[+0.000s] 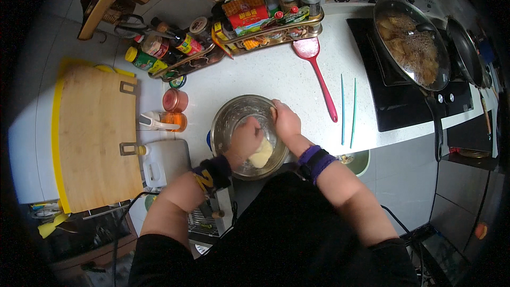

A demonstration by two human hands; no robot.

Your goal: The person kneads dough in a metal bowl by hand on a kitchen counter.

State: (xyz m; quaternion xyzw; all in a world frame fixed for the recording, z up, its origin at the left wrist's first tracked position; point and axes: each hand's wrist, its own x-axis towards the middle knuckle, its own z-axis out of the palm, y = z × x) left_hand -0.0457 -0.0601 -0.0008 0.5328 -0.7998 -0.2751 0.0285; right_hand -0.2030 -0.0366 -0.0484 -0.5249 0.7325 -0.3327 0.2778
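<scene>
A steel mixing bowl [220, 117] stands at the near edge of the counter, its inner wall smeared with white residue. In the bowl lies a lump of pale yellow dough [261, 158]. My left hand [247, 137], slightly blurred, is curled into a fist inside the bowl, against the upper left side of the dough. On the bowl's right rim is my right hand [286, 121], its fingers over the edge and gripping it. Both wrists wear dark purple bands.
Right of the bowl lie a red spatula [323, 87] and two thin sticks [342, 109]. A lidded pan of food [412, 48] sits on the black cooktop. Jars, an oil jug [173, 121], a white plastic canister [155, 167] and a wooden board [97, 135] stand left; condiment racks [275, 36] line the back.
</scene>
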